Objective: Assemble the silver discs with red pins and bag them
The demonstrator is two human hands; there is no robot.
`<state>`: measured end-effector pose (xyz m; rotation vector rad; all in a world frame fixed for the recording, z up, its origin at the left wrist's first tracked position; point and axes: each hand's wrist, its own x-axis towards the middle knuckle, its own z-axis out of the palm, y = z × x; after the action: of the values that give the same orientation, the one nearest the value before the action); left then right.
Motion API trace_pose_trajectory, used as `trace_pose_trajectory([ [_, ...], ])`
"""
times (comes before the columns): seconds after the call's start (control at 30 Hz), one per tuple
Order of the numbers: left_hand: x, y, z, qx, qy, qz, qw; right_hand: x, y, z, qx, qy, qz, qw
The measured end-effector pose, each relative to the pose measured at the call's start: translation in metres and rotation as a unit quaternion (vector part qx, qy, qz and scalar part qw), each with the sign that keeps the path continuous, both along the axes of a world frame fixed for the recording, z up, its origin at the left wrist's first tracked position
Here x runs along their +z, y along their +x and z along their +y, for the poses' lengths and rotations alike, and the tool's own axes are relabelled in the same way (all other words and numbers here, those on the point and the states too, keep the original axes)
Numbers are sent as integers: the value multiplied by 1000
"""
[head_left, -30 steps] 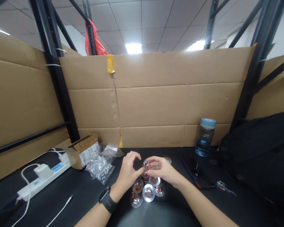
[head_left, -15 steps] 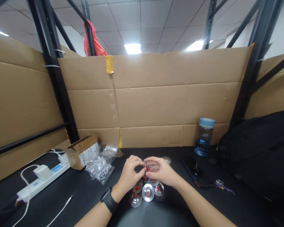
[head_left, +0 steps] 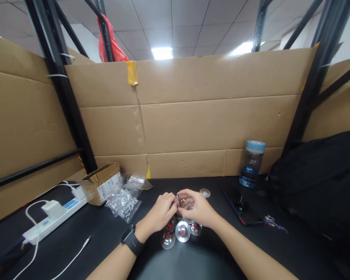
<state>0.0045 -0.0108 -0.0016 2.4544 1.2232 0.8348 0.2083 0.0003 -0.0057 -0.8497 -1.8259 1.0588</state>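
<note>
My right hand [head_left: 200, 210] is closed on a small clear round disc [head_left: 180, 199] with red at its middle. The disc is tipped up on edge, its far part hidden by my fingers. On its left edge, my left hand [head_left: 162, 210] is closed too, thumb and fingertips pinched there. Just below both hands, several similar discs lie close together: a silvery one [head_left: 182, 231] with a red centre, a clear one [head_left: 167, 241] at the lower left, another [head_left: 196, 228] on the right. One more disc [head_left: 205, 192] lies apart, behind my right hand.
Left are a white power strip [head_left: 55, 217] with plugs, a white cable [head_left: 72, 258], an opened cardboard box [head_left: 105, 186] and crumpled clear plastic bags [head_left: 124, 204]. Right are a water bottle [head_left: 251, 165], a dark phone [head_left: 236, 206] and a black bag [head_left: 317, 186]. Cardboard walls [head_left: 207, 124] enclose the table.
Between my hands the disc has turned and now shows more of its face. The red strip seen earlier at my fingertips no longer shows. The view has tilted slightly downward.
</note>
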Motion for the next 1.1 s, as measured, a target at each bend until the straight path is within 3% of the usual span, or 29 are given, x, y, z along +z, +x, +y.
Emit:
trace_pose_trajectory([
  [0.27, -4, -5, 0, -6, -11, 1, 1000, 0, 0, -1, -16, 24, -22, 999],
  [0.47, 0, -1, -1, -45, -15, 5, 999, 3, 0, -5, -5, 33, -24, 999],
  [0.57, 1, 1, 0, -36, -5, 17, 999, 8, 2, -6, -13, 54, -33, 998],
  [0.73, 0, -5, 9, 58, 11, 37, 998, 13, 7, -2, -62, 109, -75, 989],
  [0.93, -1, -38, 27, 218, 10, 44, 975, 10, 32, 24, -196, 180, -155, 952],
  [1.1, -9, -48, 32, 262, -16, 78, 962, 5, 70, 49, -279, 174, -231, 916],
])
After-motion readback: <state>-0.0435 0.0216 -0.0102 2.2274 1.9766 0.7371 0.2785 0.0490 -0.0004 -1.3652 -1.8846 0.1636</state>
